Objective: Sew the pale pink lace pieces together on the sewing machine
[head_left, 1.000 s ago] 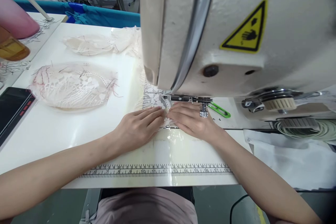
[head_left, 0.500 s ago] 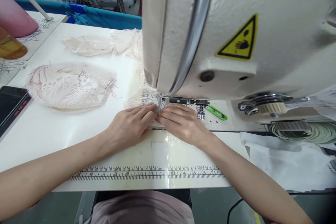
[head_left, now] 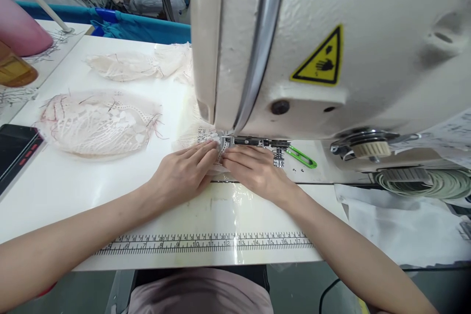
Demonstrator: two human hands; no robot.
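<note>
My left hand lies with its fingers stretched out flat on a sheer, pale lace piece. On the other side, my right hand rests with straight fingers on the same lace, close to the left fingertips. Both thumbs are mostly hidden. Just beyond the fingertips, the lace runs under the presser foot area of a sewing machine, beside a black and metal attachment. The machine head hides the needle and part of the lace.
Left lie another lace piece with loose red threads and a phone. More lace lies behind. Green thread snips sit right of my right hand. A pink cone stands far left; a ruler strip lines the front.
The view has shifted slightly, so the machine head appears further left. Both hands keep nearly the same place on the lace, which shows little visible movement.
</note>
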